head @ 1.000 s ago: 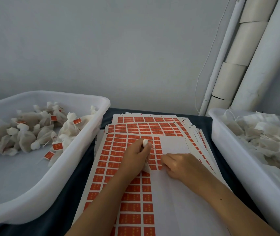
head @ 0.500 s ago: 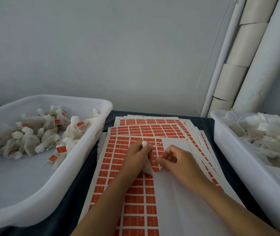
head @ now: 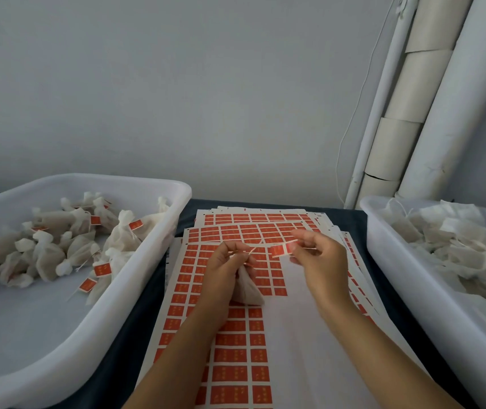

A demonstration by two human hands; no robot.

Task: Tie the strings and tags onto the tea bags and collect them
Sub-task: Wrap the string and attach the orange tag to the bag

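Observation:
My left hand [head: 224,270] grips the gathered neck of a white tea bag [head: 247,289], which hangs down over the sheets of orange tag stickers [head: 236,335]. A thin string [head: 252,250] runs from that hand toward the right. My right hand [head: 318,261] is raised just above the sheets and pinches a peeled orange tag sticker [head: 283,250] between thumb and fingers. The two hands are a short gap apart. The top sheet has a bare white area where stickers are gone.
A white tub [head: 177,199] on the left holds several finished tea bags with orange tags [head: 58,249]. A white tub [head: 383,255] on the right is heaped with untagged tea bags [head: 454,243]. Cardboard tubes and pipes [head: 413,113] lean in the back right corner.
My right hand has lifted off the sheet with an orange sticker peeled free. My left hand has risen a little with the tea bag, and the string now shows between the hands.

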